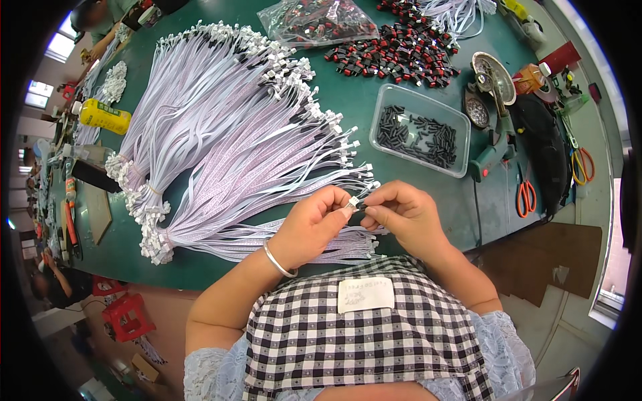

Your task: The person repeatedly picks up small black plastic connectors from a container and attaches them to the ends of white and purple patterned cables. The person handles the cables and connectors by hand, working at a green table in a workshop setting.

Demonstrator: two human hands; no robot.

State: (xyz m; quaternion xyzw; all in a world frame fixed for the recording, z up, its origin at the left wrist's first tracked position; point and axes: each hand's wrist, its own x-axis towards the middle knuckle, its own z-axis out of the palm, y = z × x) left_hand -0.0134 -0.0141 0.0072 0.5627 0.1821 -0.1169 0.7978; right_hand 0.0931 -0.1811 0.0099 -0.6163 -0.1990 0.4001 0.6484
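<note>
Over the near edge of the green table, my left hand [313,219] pinches a small white connector [353,200] between thumb and fingertips. My right hand [406,212] meets it there, its thumb and forefinger closed on a small dark piece that the fingers mostly hide, perhaps a black sleeve. Bundles of flat white and pinkish ribbon cables [234,157] fan out to the left and beneath the left wrist, with white connectors at both ends. Beyond my right hand, a clear plastic box [461,134] holds many short black sleeves [436,140].
A pile of red-and-black parts [401,53] lies at the back beside a clear bag [317,23] of similar ones. To the right are a green glue gun [491,157], a metal dish [493,73] and orange-handled scissors [525,197]. A yellow bottle [103,117] lies on the left.
</note>
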